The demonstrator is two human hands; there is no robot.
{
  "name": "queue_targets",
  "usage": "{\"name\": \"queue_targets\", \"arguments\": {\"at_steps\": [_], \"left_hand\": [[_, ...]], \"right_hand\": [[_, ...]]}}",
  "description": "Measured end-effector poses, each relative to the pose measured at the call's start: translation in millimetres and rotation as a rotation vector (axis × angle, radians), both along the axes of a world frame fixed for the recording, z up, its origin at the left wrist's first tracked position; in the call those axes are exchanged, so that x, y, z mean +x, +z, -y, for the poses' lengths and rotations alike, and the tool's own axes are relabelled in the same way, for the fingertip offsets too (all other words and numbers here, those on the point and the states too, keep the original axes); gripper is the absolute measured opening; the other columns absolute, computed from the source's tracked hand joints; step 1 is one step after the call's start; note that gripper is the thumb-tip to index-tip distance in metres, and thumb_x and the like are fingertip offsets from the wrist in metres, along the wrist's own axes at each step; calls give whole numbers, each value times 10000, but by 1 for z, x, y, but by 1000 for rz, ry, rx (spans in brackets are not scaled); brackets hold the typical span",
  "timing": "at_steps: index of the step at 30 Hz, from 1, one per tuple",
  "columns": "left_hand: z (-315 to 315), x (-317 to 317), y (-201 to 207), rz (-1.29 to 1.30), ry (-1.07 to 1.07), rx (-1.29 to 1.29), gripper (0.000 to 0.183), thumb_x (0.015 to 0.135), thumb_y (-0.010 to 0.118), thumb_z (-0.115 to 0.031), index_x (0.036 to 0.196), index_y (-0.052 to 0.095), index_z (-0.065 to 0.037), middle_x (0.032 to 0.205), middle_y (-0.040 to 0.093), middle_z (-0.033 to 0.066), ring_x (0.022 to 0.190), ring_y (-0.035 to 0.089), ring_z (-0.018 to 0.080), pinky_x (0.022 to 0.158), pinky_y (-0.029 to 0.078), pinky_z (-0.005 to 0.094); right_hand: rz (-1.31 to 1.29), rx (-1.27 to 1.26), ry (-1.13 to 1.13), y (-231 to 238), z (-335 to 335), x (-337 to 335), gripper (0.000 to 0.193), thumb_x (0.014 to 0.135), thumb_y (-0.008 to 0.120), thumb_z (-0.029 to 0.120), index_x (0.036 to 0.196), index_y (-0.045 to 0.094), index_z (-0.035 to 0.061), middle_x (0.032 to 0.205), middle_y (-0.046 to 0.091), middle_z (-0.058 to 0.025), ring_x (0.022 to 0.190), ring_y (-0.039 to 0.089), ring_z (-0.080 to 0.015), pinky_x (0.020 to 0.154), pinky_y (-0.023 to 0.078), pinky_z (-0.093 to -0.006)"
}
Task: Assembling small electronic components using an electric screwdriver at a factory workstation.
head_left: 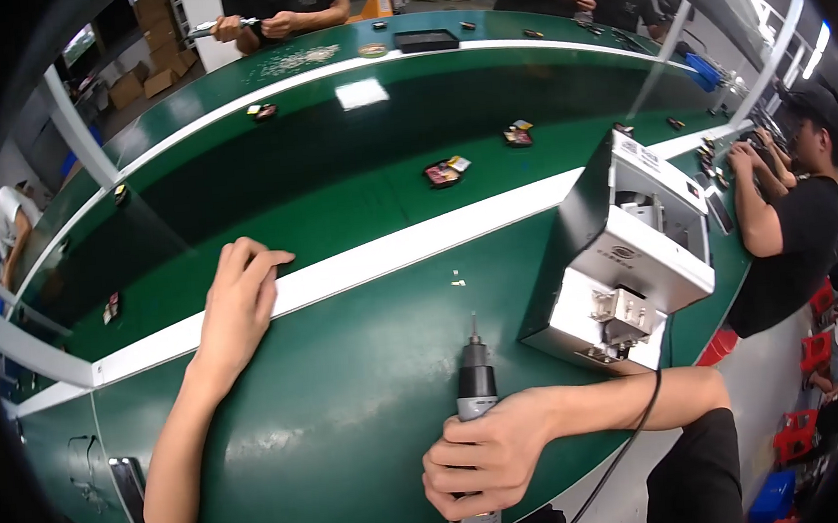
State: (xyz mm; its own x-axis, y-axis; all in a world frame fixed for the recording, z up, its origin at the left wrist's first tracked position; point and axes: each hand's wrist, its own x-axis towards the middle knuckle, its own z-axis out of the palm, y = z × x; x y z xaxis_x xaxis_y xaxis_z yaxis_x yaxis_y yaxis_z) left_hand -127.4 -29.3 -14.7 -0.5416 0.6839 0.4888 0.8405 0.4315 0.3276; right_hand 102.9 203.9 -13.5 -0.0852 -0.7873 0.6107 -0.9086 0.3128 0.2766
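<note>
My right hand (486,461) is wrapped round a grey and black electric screwdriver (476,382), its thin bit pointing away from me over the green worktop. Just beyond the bit lie a few tiny pale pieces (458,281), too small to make out. On the left, my left hand (241,288) rests over the white rail (342,277) at the edge of the conveyor. Its fingers are loosely bent, the index finger reaching out to the right, with nothing visible in them. A white and black metal machine (632,256), perhaps a screw feeder, stands right of the screwdriver.
Small black trays with red and yellow contents (447,171) sit scattered on the green conveyor (336,189). A black cable (635,431) crosses near my right forearm. A phone (133,500) and glasses (85,460) lie far left. Co-workers (791,167) work at the right and across the belt.
</note>
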Motion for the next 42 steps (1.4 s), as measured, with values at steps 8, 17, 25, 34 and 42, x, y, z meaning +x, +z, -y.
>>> {"name": "queue_targets", "arguments": {"at_steps": [8, 17, 25, 34, 42], "left_hand": [[-8, -7, -11, 3, -48, -31, 270, 970, 620, 54, 1211, 691, -48, 1064, 569, 105, 998, 563, 291, 883, 505, 413], [-6, -6, -6, 28, -37, -67, 265, 945, 630, 44, 1192, 683, -34, 1088, 580, 107, 1039, 578, 294, 938, 523, 426], [-7, -5, -5, 33, -23, -54, 245, 975, 607, 46, 1182, 696, -49, 1067, 585, 100, 1038, 590, 285, 924, 528, 416], [-10, -4, -4, 36, -24, -51, 279, 957, 605, 63, 1189, 698, -59, 1060, 584, 96, 1040, 594, 284, 913, 531, 418], [-9, -5, -7, 44, -44, -31, 299, 966, 583, 100, 1196, 705, -47, 1065, 568, 90, 1027, 574, 266, 881, 497, 386]], "right_hand": [[26, 139, -42, 24, -6, 0, 91, 876, 697, 145, 925, 638, 97, 765, 584, -11, 637, 528, -133, 600, 423, -273], [26, 89, -55, 17, -5, -1, 106, 838, 663, 119, 920, 616, 73, 772, 589, -45, 631, 518, -143, 597, 427, -283], [23, 67, -9, 13, -6, -4, 80, 874, 664, 128, 913, 643, 61, 808, 584, -38, 671, 555, -141, 573, 414, -267], [4, 46, 4, 11, -6, -3, 79, 848, 638, 135, 906, 642, 83, 768, 582, -31, 625, 496, -139, 598, 420, -281], [-5, 69, -12, 10, -5, -2, 115, 869, 630, 177, 915, 643, 72, 828, 592, -42, 684, 560, -150, 579, 427, -281]]}}
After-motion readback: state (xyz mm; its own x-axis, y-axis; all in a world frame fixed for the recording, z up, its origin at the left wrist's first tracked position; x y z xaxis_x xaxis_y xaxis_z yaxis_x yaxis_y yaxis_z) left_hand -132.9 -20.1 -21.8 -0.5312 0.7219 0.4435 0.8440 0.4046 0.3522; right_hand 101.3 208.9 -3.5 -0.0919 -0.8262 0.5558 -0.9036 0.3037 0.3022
